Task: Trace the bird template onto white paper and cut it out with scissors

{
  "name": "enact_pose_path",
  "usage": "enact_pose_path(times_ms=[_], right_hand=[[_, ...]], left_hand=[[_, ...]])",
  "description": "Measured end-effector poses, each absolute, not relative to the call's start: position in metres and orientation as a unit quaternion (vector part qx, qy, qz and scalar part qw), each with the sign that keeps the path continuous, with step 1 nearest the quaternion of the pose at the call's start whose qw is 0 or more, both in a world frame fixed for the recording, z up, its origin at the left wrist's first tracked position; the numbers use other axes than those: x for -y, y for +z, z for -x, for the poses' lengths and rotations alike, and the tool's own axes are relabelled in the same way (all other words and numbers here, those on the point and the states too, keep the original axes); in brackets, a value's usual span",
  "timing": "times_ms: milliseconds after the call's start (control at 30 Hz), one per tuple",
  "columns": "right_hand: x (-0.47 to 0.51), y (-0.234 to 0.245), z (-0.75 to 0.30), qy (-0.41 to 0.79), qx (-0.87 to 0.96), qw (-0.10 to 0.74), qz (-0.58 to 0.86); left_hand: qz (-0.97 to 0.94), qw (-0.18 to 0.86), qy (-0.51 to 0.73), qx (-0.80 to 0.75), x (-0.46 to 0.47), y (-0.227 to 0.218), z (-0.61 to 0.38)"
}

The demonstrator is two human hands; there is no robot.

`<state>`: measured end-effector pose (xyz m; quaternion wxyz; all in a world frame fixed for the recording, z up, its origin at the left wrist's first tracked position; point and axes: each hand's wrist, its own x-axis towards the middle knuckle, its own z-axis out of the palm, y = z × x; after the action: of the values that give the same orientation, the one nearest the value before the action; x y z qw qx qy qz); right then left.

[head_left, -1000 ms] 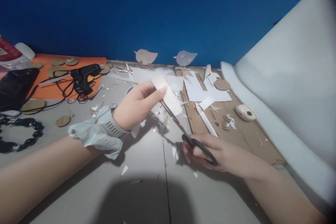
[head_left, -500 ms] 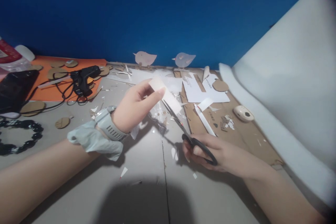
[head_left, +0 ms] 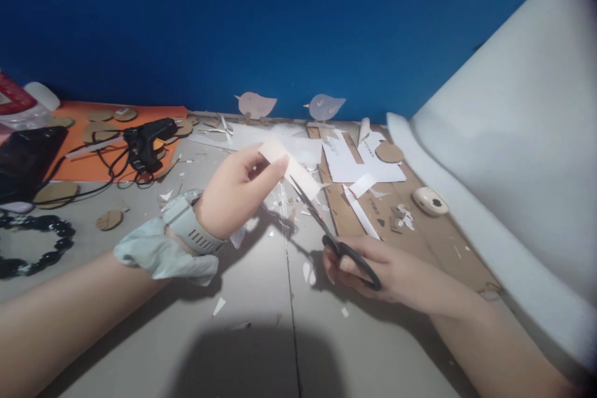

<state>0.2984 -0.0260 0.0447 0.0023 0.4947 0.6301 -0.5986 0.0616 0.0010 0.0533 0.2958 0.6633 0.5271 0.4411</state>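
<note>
Between the thumb and fingers of my left hand (head_left: 242, 183) is a small pale strip of paper (head_left: 298, 175), raised over the table and tilted down to the right. My right hand (head_left: 359, 267) grips black-handled scissors (head_left: 321, 224), fingers in the loops. The blades point up and left, and their tips lie at the lower edge of the paper. Whether they cut into it, I cannot tell. White paper scraps (head_left: 308, 272) lie on the table under the scissors. A watch and a pale cloth band circle my left wrist.
Two paper birds, one pink (head_left: 255, 106) and one blue-grey (head_left: 325, 107), stand at the blue wall. To the left, a black glue gun (head_left: 148, 140) rests on orange card (head_left: 102, 165), near a beaded bracelet (head_left: 40, 242). Cardboard (head_left: 401, 245), white paper (head_left: 349, 165) and a cream-coloured device (head_left: 430, 201) are at right.
The paper strip and my left hand have shifted slightly left. The scissors remain at the paper's lower edge, with hardly any movement of my right hand.
</note>
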Motion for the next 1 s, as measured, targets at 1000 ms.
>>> enact_pose_path(times_ms=[1000], right_hand=[[0.0256,0.0484,-0.2920,-0.640,-0.598,-0.018,-0.482]], left_hand=[[-0.654,0.280,0.434,-0.553,-0.0022,0.0478,-0.0618]])
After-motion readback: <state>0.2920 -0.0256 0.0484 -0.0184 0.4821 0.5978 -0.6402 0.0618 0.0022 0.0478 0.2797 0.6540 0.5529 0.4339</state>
